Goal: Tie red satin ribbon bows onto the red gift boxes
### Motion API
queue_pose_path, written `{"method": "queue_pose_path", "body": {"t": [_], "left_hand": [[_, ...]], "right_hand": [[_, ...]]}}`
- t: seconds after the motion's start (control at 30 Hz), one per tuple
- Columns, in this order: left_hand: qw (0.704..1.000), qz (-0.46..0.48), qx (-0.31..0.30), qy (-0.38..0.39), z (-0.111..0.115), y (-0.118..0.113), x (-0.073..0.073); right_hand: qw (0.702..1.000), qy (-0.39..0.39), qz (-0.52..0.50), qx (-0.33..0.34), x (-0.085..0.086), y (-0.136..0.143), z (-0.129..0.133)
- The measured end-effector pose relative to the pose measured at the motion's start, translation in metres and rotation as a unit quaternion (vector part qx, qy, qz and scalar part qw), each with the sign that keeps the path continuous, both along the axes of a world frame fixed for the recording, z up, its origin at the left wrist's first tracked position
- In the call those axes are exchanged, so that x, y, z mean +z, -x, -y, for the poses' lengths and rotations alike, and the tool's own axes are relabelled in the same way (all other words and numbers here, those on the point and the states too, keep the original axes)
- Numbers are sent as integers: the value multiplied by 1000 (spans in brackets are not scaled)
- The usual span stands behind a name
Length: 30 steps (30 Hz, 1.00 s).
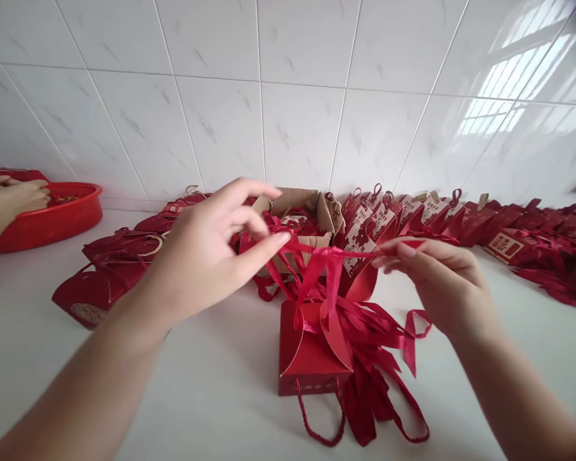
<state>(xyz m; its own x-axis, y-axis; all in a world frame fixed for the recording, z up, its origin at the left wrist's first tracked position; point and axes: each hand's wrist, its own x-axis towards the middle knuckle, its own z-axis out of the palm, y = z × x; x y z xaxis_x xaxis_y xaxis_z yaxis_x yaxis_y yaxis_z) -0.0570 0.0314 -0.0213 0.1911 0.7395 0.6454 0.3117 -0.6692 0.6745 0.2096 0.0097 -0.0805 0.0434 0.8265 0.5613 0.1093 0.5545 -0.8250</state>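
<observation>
A small red gift box (312,346) with a twisted rope handle stands on the white counter in front of me. Red satin ribbon (322,259) is knotted above its top and stretched sideways between my hands. My left hand (216,246) pinches one end between thumb and finger, its other fingers raised. Out to the right, my right hand (432,275) grips the other end between thumb and fingertips. A pile of loose red ribbons (372,378) lies beside and behind the box on its right.
Several red gift boxes (110,275) stand on the left. Behind is an open cardboard carton (295,198) with red items. Rows of red boxes (475,221) line the tiled wall at right. At far left, another person's hands (14,198) are over a red basin (72,218).
</observation>
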Motion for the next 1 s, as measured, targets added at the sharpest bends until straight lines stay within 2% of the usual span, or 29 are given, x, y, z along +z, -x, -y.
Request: {"method": "queue_pose_path", "body": {"t": [0.07, 0.13, 0.2, 0.27, 0.37, 0.43, 0.5, 0.53, 0.57, 0.63, 0.7, 0.77, 0.87, 1.0], "left_hand": [[993, -115, 37, -18, 0, 29, -11], [980, -184, 75, 26, -2, 61, -28], [955, -261, 113, 85, -3, 89, -50], [938, -310, 92, 123, -3, 107, -72], [917, -358, 59, 166, 1, 109, -92], [913, -373, 51, 156, 1, 96, -93], [926, -352, 53, 124, 0, 76, -88], [936, -330, 49, 113, -1, 64, -84], [943, -309, 31, 116, -2, 53, -80], [950, -277, -21, 139, -3, 33, -75], [950, -261, -84, 151, -3, 17, -73], [946, -247, -138, 159, -2, 6, -77], [940, -235, -177, 175, -2, 0, -86], [930, -217, -220, 198, -3, -1, -98]], "right_hand": [[996, 33, 65, -56, -18, -27, 8], [978, 89, 137, -132, -40, -54, 18], [949, 120, 210, -203, -61, -77, 28], [918, 127, 269, -264, -79, -95, 35], [882, 97, 363, -285, -90, -104, 38], [847, 41, 421, -323, -85, -95, 34], [819, -21, 444, -362, -74, -75, 28], [829, -47, 434, -349, -66, -62, 25], [855, -55, 416, -305, -59, -49, 22], [900, -27, 402, -165, -47, -22, 18], [913, 7, 406, -28, -39, 0, 16], [908, 8, 413, 65, -36, 16, 14], [908, -9, 399, 123, -40, 28, 11], [916, -2, 376, 138, -47, 29, 10]]}}
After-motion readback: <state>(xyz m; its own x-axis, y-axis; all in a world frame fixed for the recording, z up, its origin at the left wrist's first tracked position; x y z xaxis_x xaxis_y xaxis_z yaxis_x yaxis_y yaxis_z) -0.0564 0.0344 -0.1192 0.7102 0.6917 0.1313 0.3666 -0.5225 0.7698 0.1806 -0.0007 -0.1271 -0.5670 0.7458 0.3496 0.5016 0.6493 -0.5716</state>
